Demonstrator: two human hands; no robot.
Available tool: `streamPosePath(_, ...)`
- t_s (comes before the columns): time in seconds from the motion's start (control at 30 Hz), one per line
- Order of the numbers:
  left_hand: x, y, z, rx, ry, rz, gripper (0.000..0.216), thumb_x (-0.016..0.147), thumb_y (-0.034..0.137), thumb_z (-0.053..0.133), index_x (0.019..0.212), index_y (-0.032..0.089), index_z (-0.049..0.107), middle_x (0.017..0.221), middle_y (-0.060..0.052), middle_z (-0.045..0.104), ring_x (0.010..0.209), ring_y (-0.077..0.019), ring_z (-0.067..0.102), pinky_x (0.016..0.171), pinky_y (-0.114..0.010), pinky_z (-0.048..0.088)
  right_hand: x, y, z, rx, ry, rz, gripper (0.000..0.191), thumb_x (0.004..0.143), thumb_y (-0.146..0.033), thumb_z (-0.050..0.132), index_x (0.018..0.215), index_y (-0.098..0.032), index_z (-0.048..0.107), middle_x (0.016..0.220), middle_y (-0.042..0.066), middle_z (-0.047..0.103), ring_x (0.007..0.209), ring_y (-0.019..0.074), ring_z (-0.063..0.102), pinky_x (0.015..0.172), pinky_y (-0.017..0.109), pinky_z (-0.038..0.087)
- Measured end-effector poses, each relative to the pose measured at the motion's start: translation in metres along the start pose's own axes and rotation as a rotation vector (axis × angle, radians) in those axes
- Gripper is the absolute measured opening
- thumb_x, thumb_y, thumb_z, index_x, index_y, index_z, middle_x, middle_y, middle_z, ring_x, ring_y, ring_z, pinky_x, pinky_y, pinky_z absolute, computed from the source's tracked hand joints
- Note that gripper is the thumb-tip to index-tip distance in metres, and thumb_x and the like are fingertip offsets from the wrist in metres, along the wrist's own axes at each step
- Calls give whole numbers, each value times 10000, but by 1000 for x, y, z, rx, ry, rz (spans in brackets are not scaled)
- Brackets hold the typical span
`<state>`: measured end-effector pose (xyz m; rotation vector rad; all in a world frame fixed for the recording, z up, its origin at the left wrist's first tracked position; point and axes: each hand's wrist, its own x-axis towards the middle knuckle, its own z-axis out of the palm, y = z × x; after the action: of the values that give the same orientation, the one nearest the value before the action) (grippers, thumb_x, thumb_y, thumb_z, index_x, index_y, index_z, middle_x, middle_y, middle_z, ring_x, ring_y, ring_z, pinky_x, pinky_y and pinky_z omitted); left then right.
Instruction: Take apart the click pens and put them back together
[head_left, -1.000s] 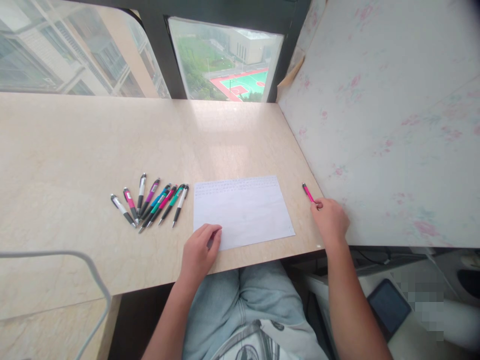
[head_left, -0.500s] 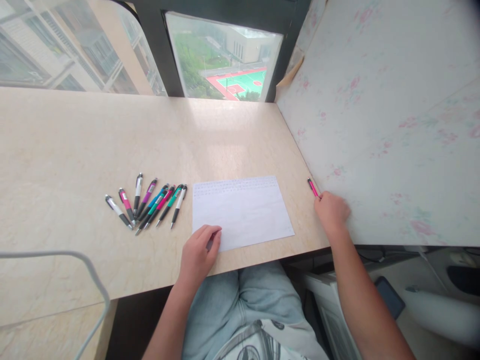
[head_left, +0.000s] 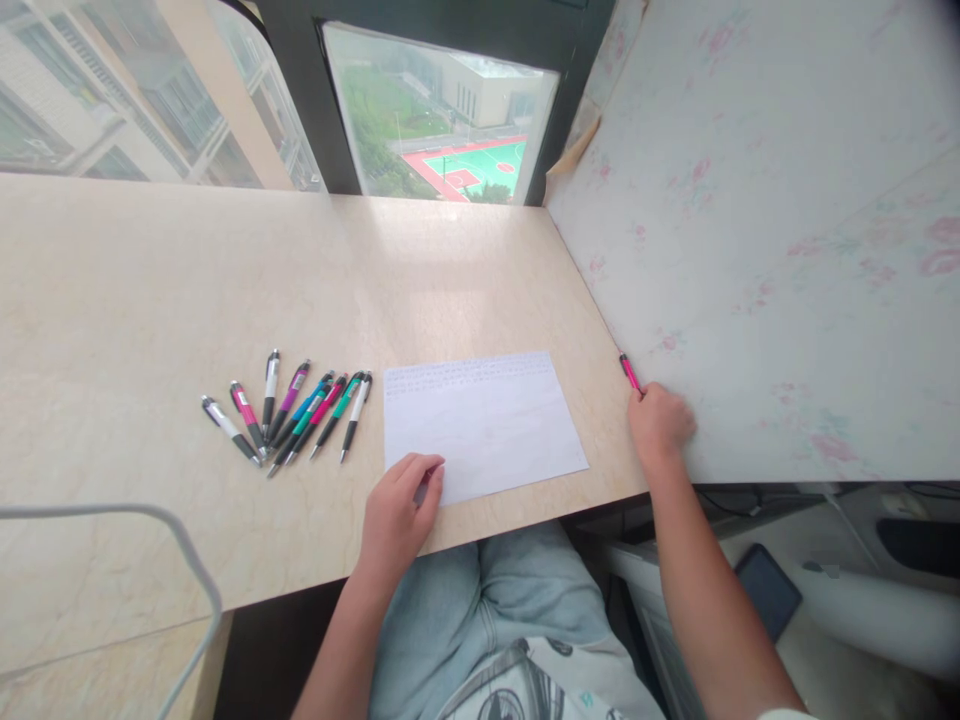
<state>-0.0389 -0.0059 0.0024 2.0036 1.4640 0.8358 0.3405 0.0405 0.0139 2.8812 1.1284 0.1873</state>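
A pink ballpoint pen point(head_left: 631, 372) with a dark end sticks out of my right hand point(head_left: 661, 425), which is closed around it beside the wall panel at the desk's right edge. My left hand point(head_left: 401, 508) rests on the lower left corner of a white sheet of paper point(head_left: 502, 430). Its fingers are curled in towards the thumb, and whatever may lie between them is hidden. Rows of small handwriting run along the top of the sheet. Left of the paper lie several click pens point(head_left: 300, 415) in white, pink, purple, blue and green, some overlapping.
A grey cable point(head_left: 184, 545) loops over the desk point(head_left: 225, 270) at the lower left. The flower-patterned panel point(head_left: 750, 300) rises along the right side. Windows point(head_left: 442, 110) stand behind the desk. A dark flat device point(head_left: 770, 590) lies below at the right.
The view has shifted slightly. My right hand is still closed on the pink pen near the panel, and the left hand stays on the paper's corner.
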Motion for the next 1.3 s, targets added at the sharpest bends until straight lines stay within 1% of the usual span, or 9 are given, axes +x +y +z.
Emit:
streamPosePath(0.13,-1,-1,0,-5,-4,-1,147,948,279,496,968,214,627,882,-37,678,817,-193,641,762,-315,496,-5,-3,5,47,45,78,307,939,-355,523,1107,-199,728,922,166,732,888,326,693,718,401,501)
streamPosePath(0.23,-1,-1,1,-22,-4,-2,150,952,280,492,973,215,625,881,-36,673,819,-190,634,762,-314,493,-7,-5,5,50,51,114,297,932,-354,531,1108,-221,730,923,158,732,890,320,693,719,400,501)
streamPosePath(0.4,0,-1,-1,-47,-7,4,153,953,290,489,962,216,622,882,-43,672,825,-196,634,757,-320,494,-8,-8,2,57,61,150,290,914,-345,549,1075,-206,747,901,159,730,885,313,696,716,383,497)
streamPosePath(0.63,1,1,-3,-59,7,18,150,949,278,489,952,217,627,861,-43,678,805,-193,639,746,-319,502,-9,-14,3,69,92,197,298,919,-331,539,1111,-209,732,910,166,728,892,318,695,707,382,484)
streamPosePath(1.1,0,-1,-2,-68,-9,9,126,950,266,500,954,216,616,864,-31,663,817,-188,633,751,-307,486,-12,-17,5,103,96,204,320,941,-326,499,1162,-213,701,967,184,723,903,330,687,709,402,478)
streamPosePath(1.3,0,0,-2,-59,-10,2,124,950,259,497,957,221,615,872,-30,667,821,-188,637,746,-304,486,-15,-14,5,105,122,188,331,943,-334,488,1173,-226,700,949,173,727,883,320,685,691,374,460)
